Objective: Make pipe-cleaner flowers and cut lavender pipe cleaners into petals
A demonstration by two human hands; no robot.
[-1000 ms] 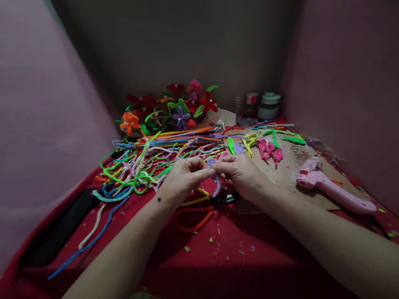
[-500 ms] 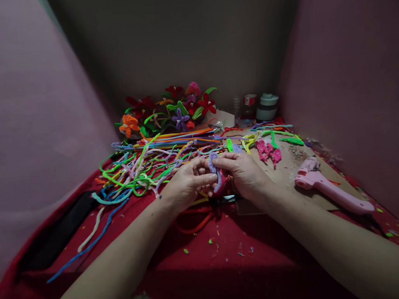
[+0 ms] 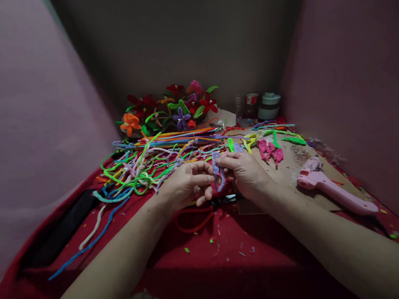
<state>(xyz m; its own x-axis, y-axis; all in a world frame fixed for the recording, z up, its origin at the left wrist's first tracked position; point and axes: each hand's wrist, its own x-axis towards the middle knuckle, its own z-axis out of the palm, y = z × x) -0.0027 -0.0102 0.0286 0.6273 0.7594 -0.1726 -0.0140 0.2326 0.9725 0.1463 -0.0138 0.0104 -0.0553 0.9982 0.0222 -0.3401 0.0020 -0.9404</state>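
A short purple pipe cleaner piece (image 3: pixel 216 166), bent into a narrow loop with a curved tail, hangs between my hands over the red cloth. My right hand (image 3: pixel 245 171) pinches its upper part between thumb and fingers. Beside it on the left, my left hand (image 3: pixel 191 183) has its thumb and index finger closed at the loop's edge, with the lower fingers curled loosely. Behind and left of the hands lies a tangled pile of coloured pipe cleaners (image 3: pixel 145 170).
A pink glue gun (image 3: pixel 335 191) lies on a cardboard sheet (image 3: pixel 287 162) with pink pieces (image 3: pixel 269 152). Fuzzy flowers (image 3: pixel 181 119) stand at the back, near a lidded jar (image 3: pixel 269 106). A black object (image 3: pixel 61 230) is at left.
The purple piece's lower end has swung right and now curves outward. My left thumb has shifted off its lower part, and my left lower fingers have loosened. The view has shifted slightly.
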